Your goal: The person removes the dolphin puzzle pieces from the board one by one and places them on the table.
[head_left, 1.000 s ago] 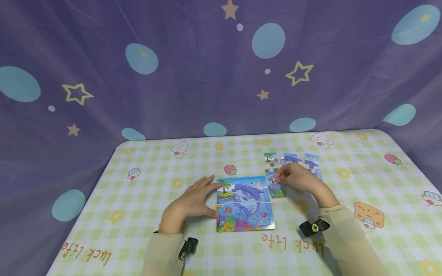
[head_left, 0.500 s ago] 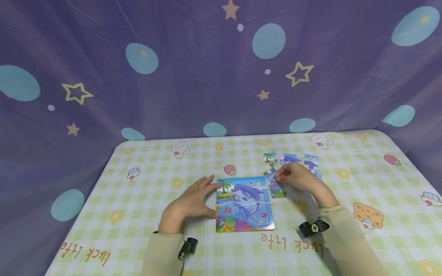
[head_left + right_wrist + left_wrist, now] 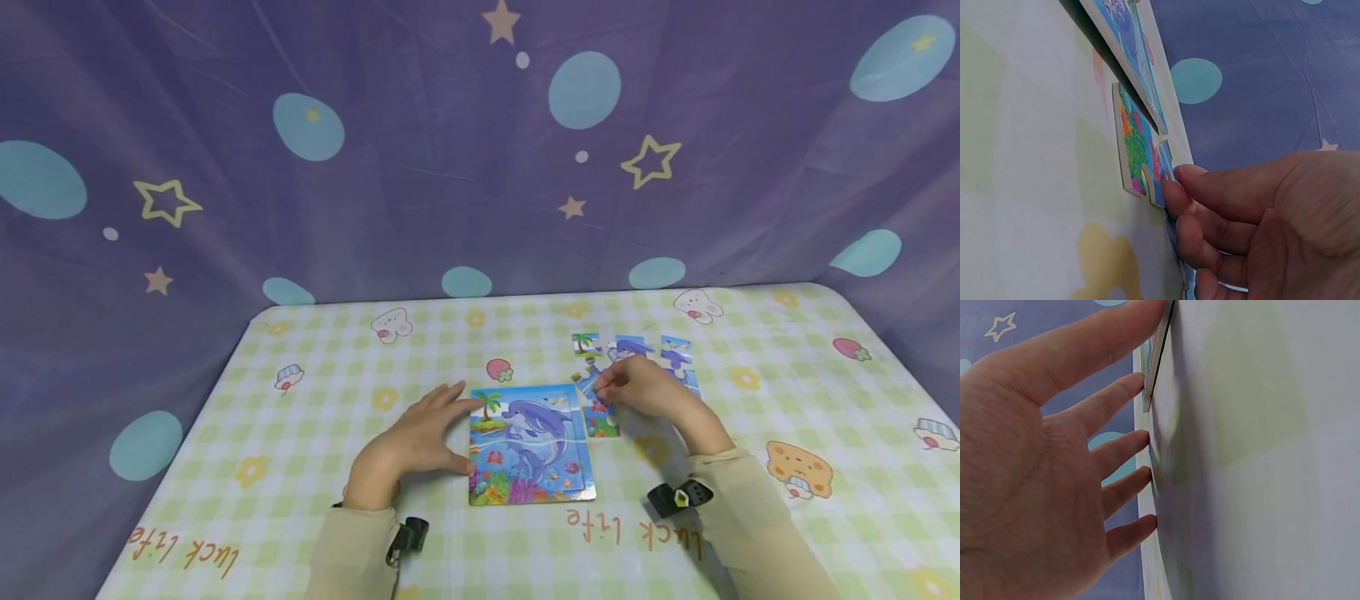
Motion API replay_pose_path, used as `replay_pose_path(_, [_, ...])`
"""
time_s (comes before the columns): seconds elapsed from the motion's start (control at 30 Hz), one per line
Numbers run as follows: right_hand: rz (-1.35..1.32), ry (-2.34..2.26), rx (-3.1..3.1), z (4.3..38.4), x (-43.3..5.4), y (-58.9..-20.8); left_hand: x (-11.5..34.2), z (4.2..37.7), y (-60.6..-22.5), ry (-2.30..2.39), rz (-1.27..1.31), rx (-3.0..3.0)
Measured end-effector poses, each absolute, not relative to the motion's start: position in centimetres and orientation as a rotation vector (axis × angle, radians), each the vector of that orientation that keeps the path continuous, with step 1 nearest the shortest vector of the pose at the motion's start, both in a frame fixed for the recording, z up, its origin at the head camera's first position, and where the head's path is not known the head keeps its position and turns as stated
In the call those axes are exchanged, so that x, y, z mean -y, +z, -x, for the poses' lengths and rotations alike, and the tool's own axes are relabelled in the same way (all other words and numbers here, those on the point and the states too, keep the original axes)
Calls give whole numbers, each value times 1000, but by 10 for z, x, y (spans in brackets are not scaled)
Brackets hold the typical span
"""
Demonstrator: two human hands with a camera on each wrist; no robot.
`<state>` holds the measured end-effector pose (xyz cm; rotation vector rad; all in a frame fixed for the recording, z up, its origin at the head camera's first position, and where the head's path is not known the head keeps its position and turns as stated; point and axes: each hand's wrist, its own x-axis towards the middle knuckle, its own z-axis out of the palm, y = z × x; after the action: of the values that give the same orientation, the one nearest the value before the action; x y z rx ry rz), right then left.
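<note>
A square dolphin puzzle board (image 3: 534, 442) lies flat on the table. My left hand (image 3: 420, 433) spreads its fingers at the board's left side, thumb and index fingertip at its edge. To the board's right, my right hand (image 3: 651, 387) pinches a puzzle piece between thumb and index finger. A blue piece (image 3: 589, 385) sits skewed at these fingertips. Just below it lies a piece with coral and a crab (image 3: 602, 425); in the right wrist view this coral piece (image 3: 1134, 140) lies beside the raised-looking board edge, fingertips at its far end. The right hand hides some pieces behind it.
Several other pieces lie at the back right: a palm tree piece (image 3: 586, 344), a dolphin head piece (image 3: 630, 344) and a dolphin back piece (image 3: 677, 350). A checked tablecloth (image 3: 315, 433) covers the table, with a purple curtain (image 3: 420, 208) behind.
The blue piece under my right fingers has turned askew. The coral piece has slid slightly toward the near side. My left hand and the board have stayed put.
</note>
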<state>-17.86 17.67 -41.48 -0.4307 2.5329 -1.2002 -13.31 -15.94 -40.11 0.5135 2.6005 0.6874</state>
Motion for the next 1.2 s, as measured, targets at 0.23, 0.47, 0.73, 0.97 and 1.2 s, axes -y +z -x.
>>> replay_pose_path(0.23, [430, -1199, -2533, 178, -176, -413, 160, 133, -402, 680, -522, -2599])
replay_pose_path(0.47, [527, -1231, -2511, 176, -171, -406, 160, 134, -403, 684, -524, -2597])
replay_pose_path(0.73, [722, -1166, -2492, 172, -159, -403, 161, 133, -401, 676, -530, -2604])
replay_pose_path(0.97, [776, -1121, -2476, 162, -144, -398, 160, 134, -400, 678, -519, -2603])
replay_pose_path(1.2, [877, -1084, -2405, 155, -127, -400, 160, 133, -400, 676, -541, -2609])
